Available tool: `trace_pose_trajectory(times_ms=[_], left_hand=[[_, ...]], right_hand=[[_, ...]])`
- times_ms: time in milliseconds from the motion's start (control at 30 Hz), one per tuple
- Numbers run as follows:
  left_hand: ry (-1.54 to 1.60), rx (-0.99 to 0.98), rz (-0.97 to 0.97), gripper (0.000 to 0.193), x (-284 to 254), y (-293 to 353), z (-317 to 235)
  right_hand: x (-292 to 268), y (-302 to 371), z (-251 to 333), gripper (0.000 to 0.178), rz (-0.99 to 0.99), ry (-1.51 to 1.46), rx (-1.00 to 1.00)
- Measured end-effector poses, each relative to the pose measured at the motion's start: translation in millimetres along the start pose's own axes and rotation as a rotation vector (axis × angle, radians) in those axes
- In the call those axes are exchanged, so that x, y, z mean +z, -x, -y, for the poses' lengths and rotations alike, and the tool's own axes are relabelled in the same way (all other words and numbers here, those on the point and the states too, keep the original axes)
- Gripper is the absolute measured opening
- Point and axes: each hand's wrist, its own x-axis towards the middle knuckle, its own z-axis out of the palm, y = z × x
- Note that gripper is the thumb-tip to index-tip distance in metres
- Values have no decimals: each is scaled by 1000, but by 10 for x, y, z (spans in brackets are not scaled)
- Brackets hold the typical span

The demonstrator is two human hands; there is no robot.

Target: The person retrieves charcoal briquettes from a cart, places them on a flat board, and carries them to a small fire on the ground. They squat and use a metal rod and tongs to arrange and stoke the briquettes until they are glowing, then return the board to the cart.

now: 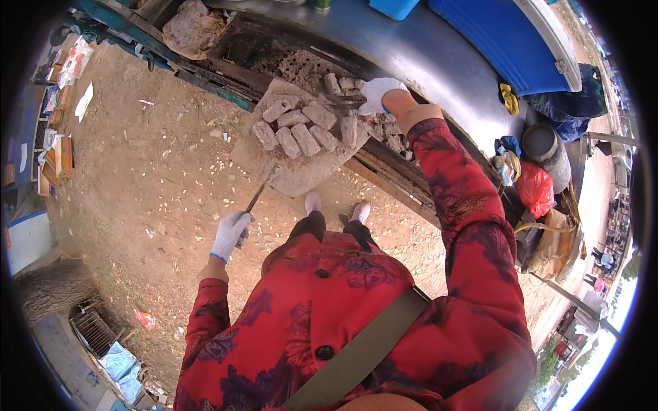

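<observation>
My left hand (232, 234), in a white knit glove with a blue cuff, is closed round the dark handle of a shovel (305, 179). Its wide, dusty blade reaches to the edge of a long metal trough and carries several ash-grey fuel briquettes (306, 140). My right hand (381, 94), gloved the same way, is over the trough and closed on a thin dark metal tool (346, 101) that points left; its kind is hard to make out. Beneath and beside that hand, more greyish briquettes (388, 130) lie in the trough.
Ash (301, 68) fills the trough's left part, with a crumpled bag (194, 31) at its end. Behind runs a steel counter (439, 75) bearing a blue cool box (504, 44) and a yellow cloth (509, 99). A red plastic bag (534, 188) is at the right. Litter dots the dirt ground (157, 178).
</observation>
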Motion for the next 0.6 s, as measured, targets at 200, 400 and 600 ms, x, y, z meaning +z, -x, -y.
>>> trace_pose_trajectory(times_ms=[200, 400, 600], left_hand=[[59, -9, 56, 38, 58, -44, -52], [77, 81, 185, 41, 107, 9, -146], [141, 30, 138, 39, 204, -103, -95]], right_hand=[[94, 277, -117, 47, -166, -294, 91], [71, 948, -190, 53, -77, -471, 199], [60, 1487, 60, 55, -157, -660, 266]])
